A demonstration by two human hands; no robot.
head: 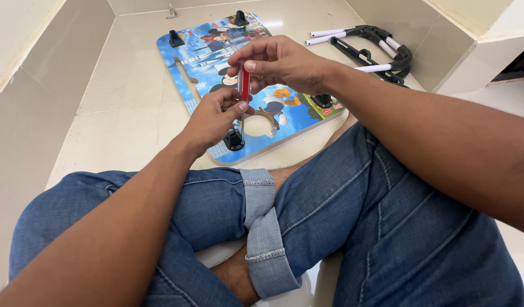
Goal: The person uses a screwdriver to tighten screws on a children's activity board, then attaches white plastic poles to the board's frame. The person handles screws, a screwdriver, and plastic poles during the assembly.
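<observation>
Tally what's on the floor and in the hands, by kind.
Screwdriver, red handle, held by left hand and right hand: 1
Cartoon-printed board: 1
Black brackets on the board: 4
Black-and-white folding leg frames: a pile, number unclear
Total: 6, plus the frames

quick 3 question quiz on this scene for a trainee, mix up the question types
1. True or false: the screwdriver stands roughly upright, its tip down at a black bracket on the board.
2. Which hand grips the top of the red handle? A) the left hand B) the right hand C) neither
3. Fill in: the black and white folding legs lie on the ____, apart from the board.

Key
1. True
2. B; the left hand holds lower down, near the shaft.
3. floor
</observation>
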